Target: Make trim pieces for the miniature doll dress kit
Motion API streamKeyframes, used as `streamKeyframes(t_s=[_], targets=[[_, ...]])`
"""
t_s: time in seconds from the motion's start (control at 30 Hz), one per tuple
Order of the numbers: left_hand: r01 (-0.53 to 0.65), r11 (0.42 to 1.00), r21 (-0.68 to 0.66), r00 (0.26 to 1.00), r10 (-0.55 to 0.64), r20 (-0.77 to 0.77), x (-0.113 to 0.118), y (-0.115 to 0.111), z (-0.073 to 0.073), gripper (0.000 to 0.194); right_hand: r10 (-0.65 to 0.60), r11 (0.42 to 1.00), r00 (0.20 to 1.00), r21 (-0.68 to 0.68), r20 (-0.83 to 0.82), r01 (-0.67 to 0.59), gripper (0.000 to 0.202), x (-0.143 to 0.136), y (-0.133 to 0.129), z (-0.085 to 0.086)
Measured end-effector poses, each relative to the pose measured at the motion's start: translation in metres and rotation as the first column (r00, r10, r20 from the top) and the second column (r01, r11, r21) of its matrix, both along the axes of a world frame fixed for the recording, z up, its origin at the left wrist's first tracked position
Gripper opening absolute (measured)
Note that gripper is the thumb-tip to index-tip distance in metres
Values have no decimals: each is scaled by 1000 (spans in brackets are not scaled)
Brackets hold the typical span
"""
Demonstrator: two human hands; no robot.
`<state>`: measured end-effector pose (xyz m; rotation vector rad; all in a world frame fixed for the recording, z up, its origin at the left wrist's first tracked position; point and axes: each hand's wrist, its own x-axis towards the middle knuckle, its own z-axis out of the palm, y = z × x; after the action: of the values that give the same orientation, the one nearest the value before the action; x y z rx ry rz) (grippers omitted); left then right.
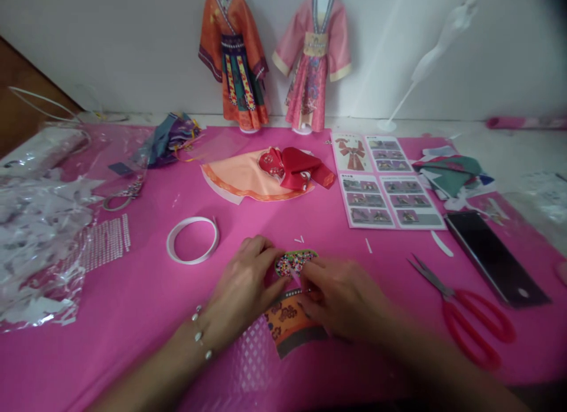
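- The left hand (245,288) and the right hand (339,297) meet near the front middle of the counter (146,294), fingertips turned toward each other.
- Between them lies a small beaded paper piece (296,260), speckled in many colours; the fingertips of both hands pinch its near edge, the left on its left end, the right on its right end, while its far edge shows clear beyond the fingers.
- Just beneath the hands, on the side toward the person, lies an orange patterned paper piece (287,326) with a dark lower border; the right hand partly covers it.
- A bead bracelet (200,335) sits on the left wrist.
- A ring of white tape (192,240) lies near the left hand, on its far left side.
- Red-handled scissors (465,311) lie to the right of the right hand, apart from it, with a dark phone (496,258) just beyond them.
- Farther back at the middle lies a peach paper skirt (248,175) with a red folded paper garment (296,166) on it.
- An instruction sheet (385,181) lies to the right of that.
- Crumpled clear plastic wrapping (39,223) covers the left end of the counter.
- At the back wall stand an orange paper robe (233,57) and a pink paper robe (314,63).
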<state>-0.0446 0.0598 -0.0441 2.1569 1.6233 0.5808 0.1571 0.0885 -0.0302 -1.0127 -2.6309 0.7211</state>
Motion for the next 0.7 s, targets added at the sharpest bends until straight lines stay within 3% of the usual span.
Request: streamKeyframes(t_s=[0.13,0.27,0.33,0.4,0.5,0.6,0.7], targets=[[3,1000,-3,1000,-3,-10,0,-1,0,26,-67,997,995,-39,-79,64,9,0,2,-2],[8,1000,6,1000,-8,-16,0,-2,1,27,-251,943,919,-292,-304,161,13,9,13,9],[5,1000,14,1000,-5,-20,0,-1,1,26,-389,860,821,-483,-418,162,13,14,21,14],[11,1000,23,1000,-10,-24,0,-1,0,26,-517,747,693,-660,-502,79,12,17,28,17],[21,999,50,999,-20,-27,-1,1,-3,27,-646,611,532,-789,-547,-70,20,20,36,14],[24,997,67,999,-22,-32,-1,1,-3,27,-689,628,459,-778,-560,-6,24,18,39,9],[21,998,66,999,-18,-34,0,1,-2,27,-650,708,507,-693,-566,134,13,16,40,3]])
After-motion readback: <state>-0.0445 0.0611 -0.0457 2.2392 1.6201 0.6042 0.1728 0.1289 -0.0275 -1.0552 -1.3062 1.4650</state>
